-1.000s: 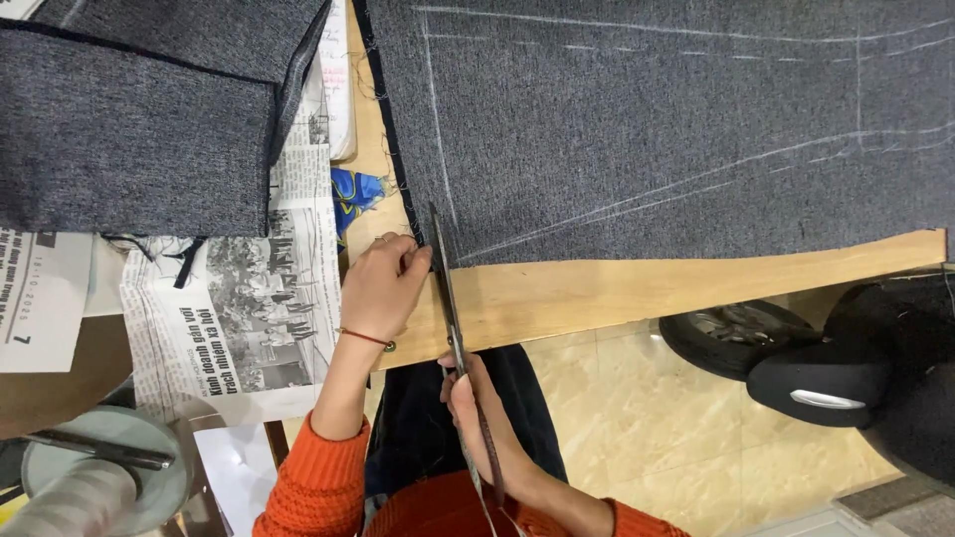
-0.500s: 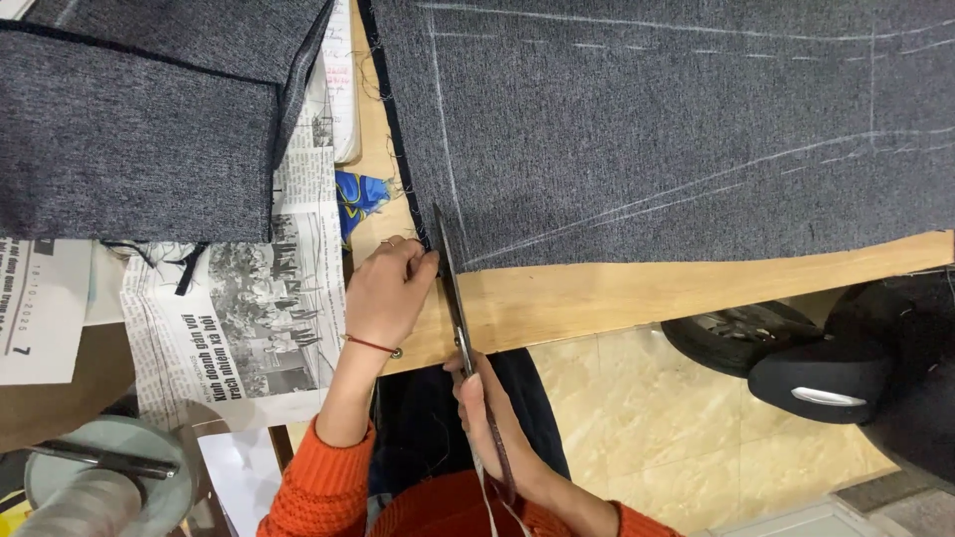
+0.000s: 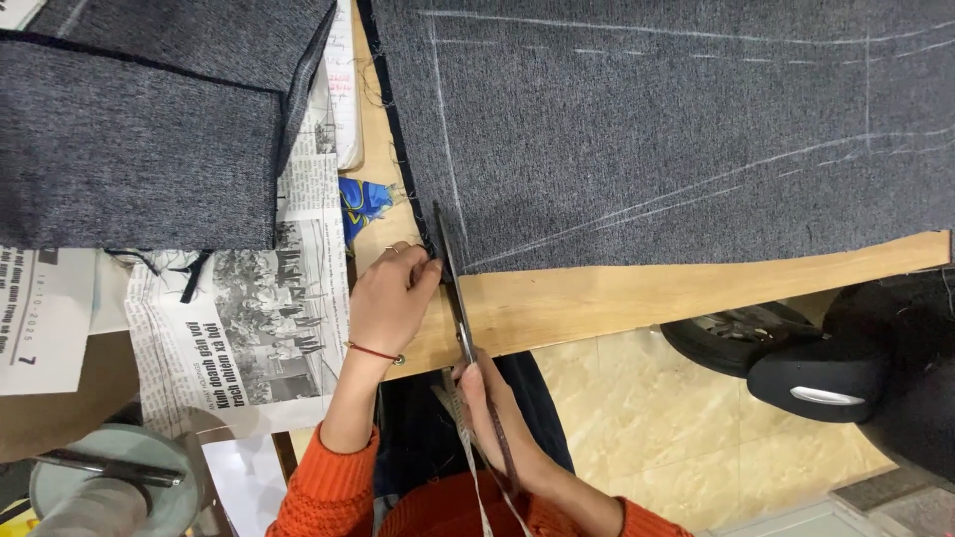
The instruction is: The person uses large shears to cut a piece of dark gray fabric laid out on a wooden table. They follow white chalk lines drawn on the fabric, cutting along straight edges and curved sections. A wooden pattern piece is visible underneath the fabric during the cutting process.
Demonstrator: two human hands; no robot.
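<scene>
While a large sheet of chalk-marked grey wool cloth is spread over the upper right of the frame, its lower left edge is pinned by the left hand, fingers together and pressed flat. Soft and limp, it is best held close beside the cut. Long tailor's shears are gripped at lower centre by the right hand, fingers clamped round the handles.

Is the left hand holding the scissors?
No, the left hand presses the grey fabric edge; the right hand holds the scissors.
</scene>
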